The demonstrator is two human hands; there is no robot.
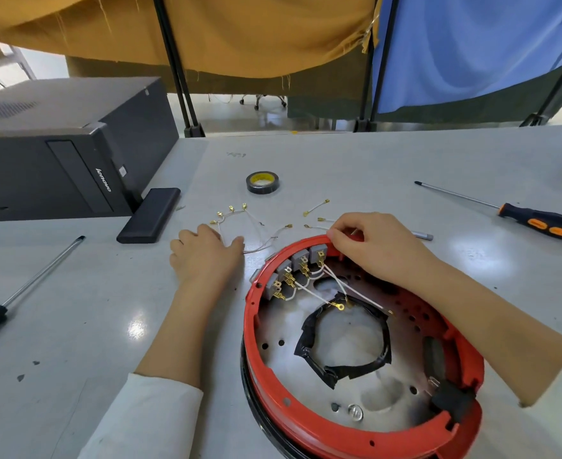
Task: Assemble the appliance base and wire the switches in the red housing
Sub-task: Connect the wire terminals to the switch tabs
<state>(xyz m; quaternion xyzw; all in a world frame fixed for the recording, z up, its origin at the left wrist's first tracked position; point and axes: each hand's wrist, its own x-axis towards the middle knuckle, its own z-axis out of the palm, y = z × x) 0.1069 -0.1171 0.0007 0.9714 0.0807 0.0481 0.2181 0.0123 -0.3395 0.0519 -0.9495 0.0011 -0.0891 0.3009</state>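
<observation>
Right hand [377,246] fingers pinching red housing [306,425] far rim, left hand [206,256] flat beside it, fingers relaxed

workshop bench, screwdrivers [518,212], tape roll [262,182], loose wires [239,220], desktop computer [57,147], cloth partitions [239,31]

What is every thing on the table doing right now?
red housing: open side up
switches: seated in the rim, wired
loose wires: unconnected on the table
tape roll: lying flat
orange screwdriver: lying unused
left hand: flat on the table
right hand: pinching at the housing rim
</observation>
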